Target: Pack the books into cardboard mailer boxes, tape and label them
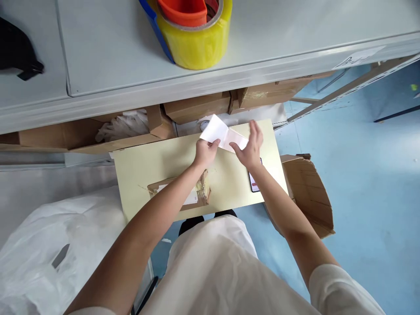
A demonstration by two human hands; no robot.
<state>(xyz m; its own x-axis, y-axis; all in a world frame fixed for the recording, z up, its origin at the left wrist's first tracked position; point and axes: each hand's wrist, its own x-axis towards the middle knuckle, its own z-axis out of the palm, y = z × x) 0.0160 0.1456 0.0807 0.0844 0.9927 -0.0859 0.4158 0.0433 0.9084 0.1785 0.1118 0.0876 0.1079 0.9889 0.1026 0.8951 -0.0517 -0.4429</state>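
Observation:
A small white sheet of folded paper (215,127), with a crease across its middle, is held up above the far side of a cream-coloured table (229,188). My left hand (205,152) pinches its near left edge, thumb on top. My right hand (250,149) is at its right end, the thumb over the paper and the fingers raised and spread apart. Below my right wrist lies a phone (254,183), partly covered by the forearm. Under my left forearm is a small taped cardboard box (204,187) with a white label, partly hidden.
A grey bench (111,52) spans the far side, bearing a yellow tape roll (200,48) and a black object (16,48). Cardboard boxes (197,108) stand beneath it. White plastic bags (82,245) lie at left. An open cardboard box (306,192) is right of the table.

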